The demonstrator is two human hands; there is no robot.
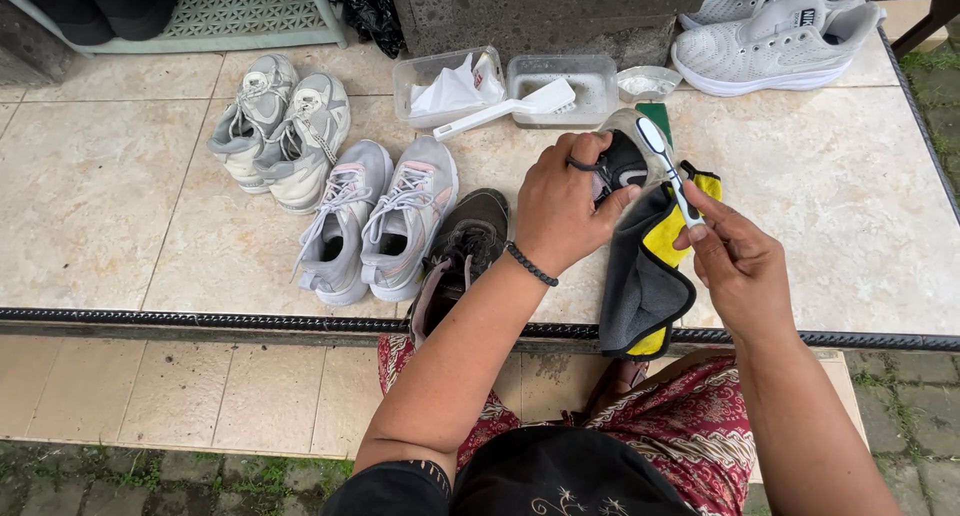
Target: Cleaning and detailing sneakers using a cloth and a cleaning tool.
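My left hand [560,208] grips a black shoe [622,163] by its opening, holding it upright on the tiled table [850,216]. My right hand [735,256] pinches the handle of a small white-and-black brush [665,166], whose head rests against the shoe's toe. A grey and yellow cloth [645,276] lies under the shoe and hangs over the table's front edge. The matching black shoe [462,251] lies to the left of my left wrist.
Two pairs of grey sneakers [285,126] [380,216] sit at the left. Two clear plastic tubs [500,86] with a white brush [505,111] across them stand at the back. White sneakers [775,36] rest at the far right.
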